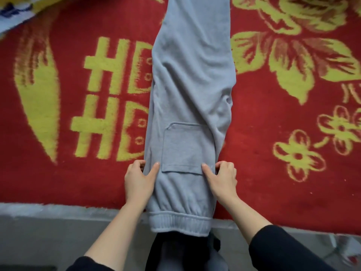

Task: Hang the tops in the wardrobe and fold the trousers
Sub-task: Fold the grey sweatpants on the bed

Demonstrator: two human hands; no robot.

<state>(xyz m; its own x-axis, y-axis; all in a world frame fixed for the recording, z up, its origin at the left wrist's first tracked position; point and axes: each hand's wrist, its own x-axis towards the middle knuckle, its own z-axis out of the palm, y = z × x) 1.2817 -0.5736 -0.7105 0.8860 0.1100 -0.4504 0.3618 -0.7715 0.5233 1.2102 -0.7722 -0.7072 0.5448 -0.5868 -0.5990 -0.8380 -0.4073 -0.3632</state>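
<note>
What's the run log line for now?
trousers: laid on red blanket | left hand: pinches left edge | right hand: pinches right edge

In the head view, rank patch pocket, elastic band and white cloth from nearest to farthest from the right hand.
1. patch pocket on the trousers, beside the right hand.
2. elastic band, near edge.
3. white cloth, far top left.

Head view — looks steeply down, close over the blanket (273, 173).
</note>
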